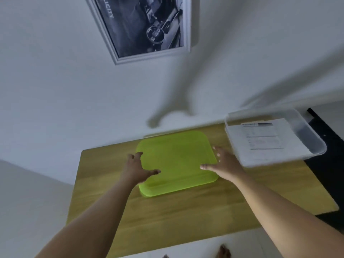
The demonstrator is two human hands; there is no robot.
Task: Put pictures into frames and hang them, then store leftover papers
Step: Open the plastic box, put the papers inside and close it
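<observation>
Hands are both at the green lid (176,161), which lies flat on the wooden counter (186,211) near its middle. The left hand (138,167) is at the lid's left edge and the right hand (222,164) at its right edge. Both are spread wide, with the thumbs lying on the lid's top. Right of the lid, apart from it, a clear box (314,144) holds printed papers (260,138). A framed picture (149,25) hangs on the wall (55,90) above.
</observation>
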